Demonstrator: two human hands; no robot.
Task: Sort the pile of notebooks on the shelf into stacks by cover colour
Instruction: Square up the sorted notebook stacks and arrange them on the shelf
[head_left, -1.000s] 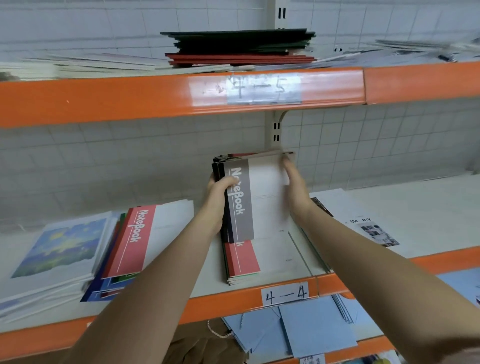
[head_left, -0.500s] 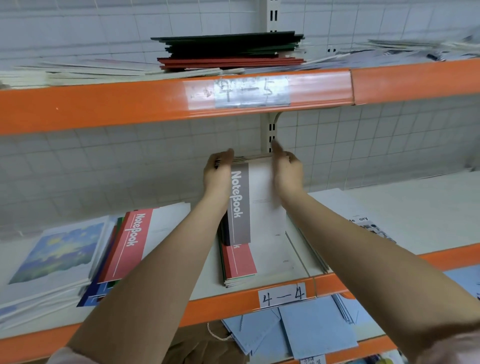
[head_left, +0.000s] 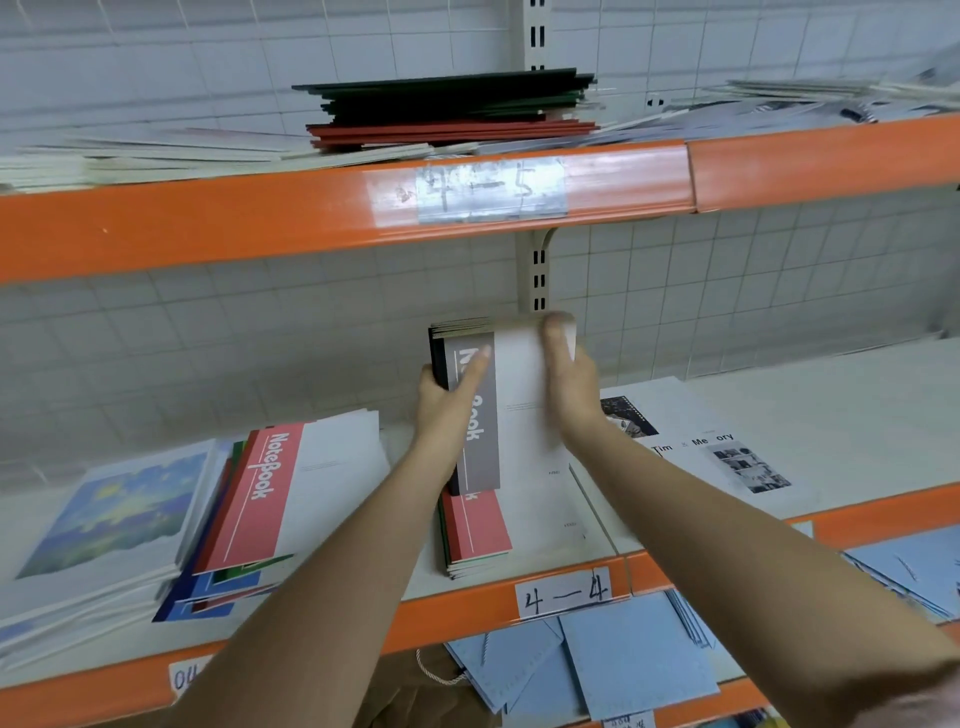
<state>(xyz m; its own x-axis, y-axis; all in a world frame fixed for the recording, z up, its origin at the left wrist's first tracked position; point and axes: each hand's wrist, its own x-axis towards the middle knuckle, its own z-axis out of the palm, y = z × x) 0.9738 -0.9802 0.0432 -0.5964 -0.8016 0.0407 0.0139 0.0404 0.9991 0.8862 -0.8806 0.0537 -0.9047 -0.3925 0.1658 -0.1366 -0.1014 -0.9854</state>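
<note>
**Shelf 4-4: held bundle of notebooks, mid-sort**

Since half a second ago, we note our left thumb has come off the bundle's top edge onto the grey cover band, and the right hand has slid up to the top right corner.

- Bundle of white notebooks with grey spine band: upright between both hands, above the flat red-banded notebook stack on the white shelf board.
- Left hand: fingers curled round the bundle's spine side, thumb across the front.
- Right hand: fingers wrapped over the right edge, gripping.
- Red-banded mixed pile: lying left, well apart.
</note>
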